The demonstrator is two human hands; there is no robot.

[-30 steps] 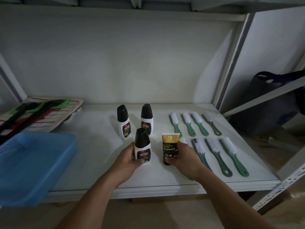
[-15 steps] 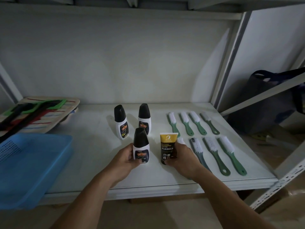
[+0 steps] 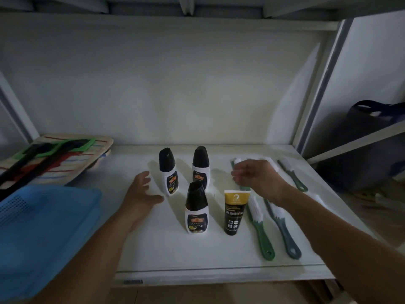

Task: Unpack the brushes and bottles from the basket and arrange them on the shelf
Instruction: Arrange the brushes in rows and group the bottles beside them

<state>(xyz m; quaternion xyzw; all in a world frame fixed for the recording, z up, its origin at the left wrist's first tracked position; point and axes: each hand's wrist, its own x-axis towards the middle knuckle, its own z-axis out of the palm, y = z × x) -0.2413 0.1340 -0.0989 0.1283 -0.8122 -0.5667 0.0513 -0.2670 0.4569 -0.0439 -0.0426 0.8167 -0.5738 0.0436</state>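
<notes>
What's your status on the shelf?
Left hand open, empty. Right hand open over brushes. Three bottles and tube standing. Nothing blocking.

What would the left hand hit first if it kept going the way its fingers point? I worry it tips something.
Probably the rear-left black-capped white bottle: the left hand is open beside it, though depth is unclear.

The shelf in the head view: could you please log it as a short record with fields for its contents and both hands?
shelf: white, holds all items below
bottles: three upright, black caps; two at the back, one in front
tube: black and gold, standing on its cap, right of the front bottle
brushes: green-handled, lying flat at right; nearest two
basket: blue, at left
left hand: open, holding nothing
right hand: open, above the brushes
</notes>
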